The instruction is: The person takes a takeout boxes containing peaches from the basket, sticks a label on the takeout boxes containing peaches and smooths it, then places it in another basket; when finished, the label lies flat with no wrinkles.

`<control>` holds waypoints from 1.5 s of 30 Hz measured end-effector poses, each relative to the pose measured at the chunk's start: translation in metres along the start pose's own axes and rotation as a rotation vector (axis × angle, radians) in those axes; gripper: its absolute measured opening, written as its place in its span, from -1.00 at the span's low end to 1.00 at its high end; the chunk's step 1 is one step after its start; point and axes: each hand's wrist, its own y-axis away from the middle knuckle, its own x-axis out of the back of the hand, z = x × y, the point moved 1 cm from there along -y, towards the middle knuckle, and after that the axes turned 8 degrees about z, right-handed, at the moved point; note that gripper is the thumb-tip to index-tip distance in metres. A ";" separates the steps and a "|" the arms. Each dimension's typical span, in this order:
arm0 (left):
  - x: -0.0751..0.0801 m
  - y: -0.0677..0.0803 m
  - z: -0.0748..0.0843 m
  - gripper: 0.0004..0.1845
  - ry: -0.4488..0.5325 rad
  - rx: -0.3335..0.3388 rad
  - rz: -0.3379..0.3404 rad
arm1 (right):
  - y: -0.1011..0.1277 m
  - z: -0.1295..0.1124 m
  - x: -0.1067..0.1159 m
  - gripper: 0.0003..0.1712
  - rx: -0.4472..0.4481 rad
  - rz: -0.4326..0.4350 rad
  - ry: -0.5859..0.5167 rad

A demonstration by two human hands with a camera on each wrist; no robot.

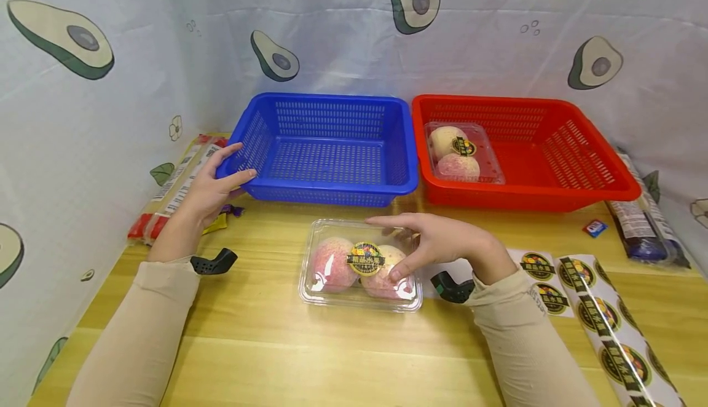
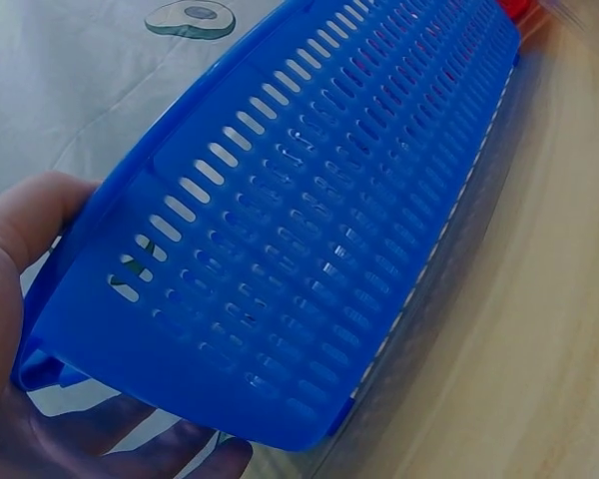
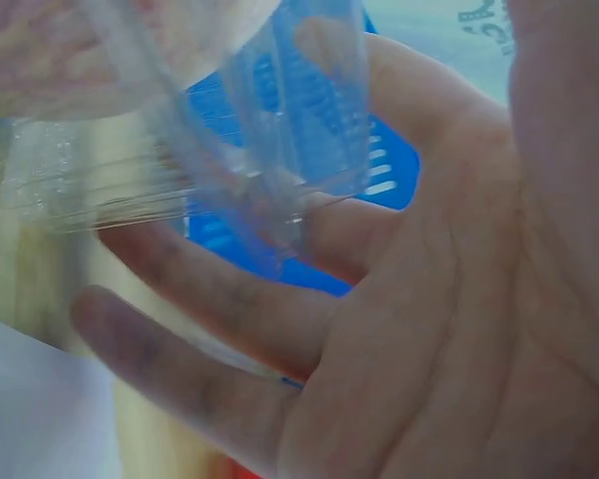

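Note:
In the head view my left hand (image 1: 212,182) grips the left front corner of an unfilled blue plastic basket (image 1: 332,189). The left wrist view shows the thumb over the basket's rim (image 2: 90,215) and fingers underneath. My right hand (image 1: 442,241) holds the right end of a clear plastic fruit box (image 1: 318,299), thumb over the lid and fingers at the far side. Two pinkish peaches (image 1: 334,264) lie inside. A round black and gold label (image 1: 365,259) sits on the lid. In the right wrist view the fingers (image 3: 230,309) reach behind the box's plastic edge.
A red basket (image 1: 531,198) stands right of the blue one, with another labelled peach box (image 1: 489,155) inside. Label sheets (image 1: 603,315) lie at right. Packages (image 1: 177,179) lean at left; a dark packet (image 1: 644,229) and a small wrapped sweet (image 1: 595,228) lie at right.

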 end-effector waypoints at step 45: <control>0.000 0.001 -0.002 -0.19 -0.004 -0.020 0.014 | -0.019 -0.007 -0.024 -0.13 0.113 0.047 -0.190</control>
